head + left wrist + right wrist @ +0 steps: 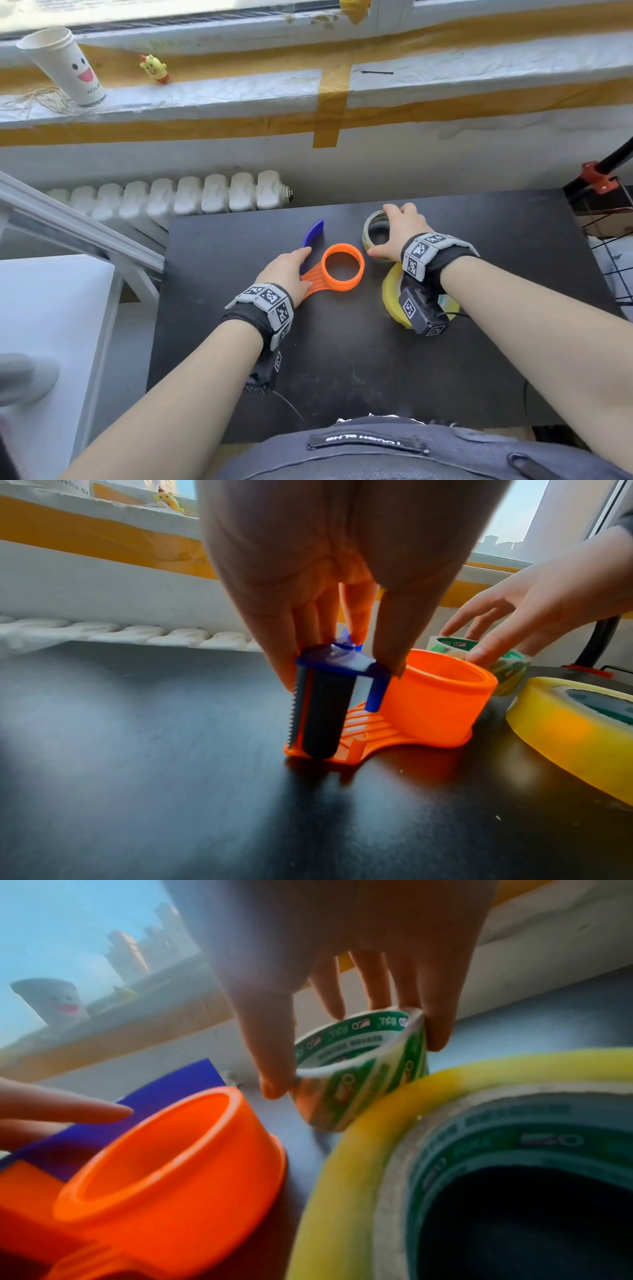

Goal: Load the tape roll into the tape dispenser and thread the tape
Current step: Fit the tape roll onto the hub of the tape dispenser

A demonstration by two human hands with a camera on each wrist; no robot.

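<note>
An orange tape dispenser [342, 269] with a round hub [438, 702] lies on the black table [342, 359]. My left hand [301, 263] pinches its blue and black cutter end [329, 696] from above, thumb on one side and fingers on the other. A blue guard [313, 233] juts out behind that hand. Right of the hub, my right hand [380, 233] grips a small clear tape roll [359, 1074] with green print, thumb and fingers on its outer wall. The roll is tilted, its lower edge close to the table. Under my right wrist lies a bigger yellow tape roll [392, 294].
A windowsill with a white paper cup [65, 65] and a yellow toy [154, 68] runs along the back, above a radiator [178, 195]. A white surface [51, 325] stands at the left. A black pole with a red clamp [596, 178] is at the table's right back corner.
</note>
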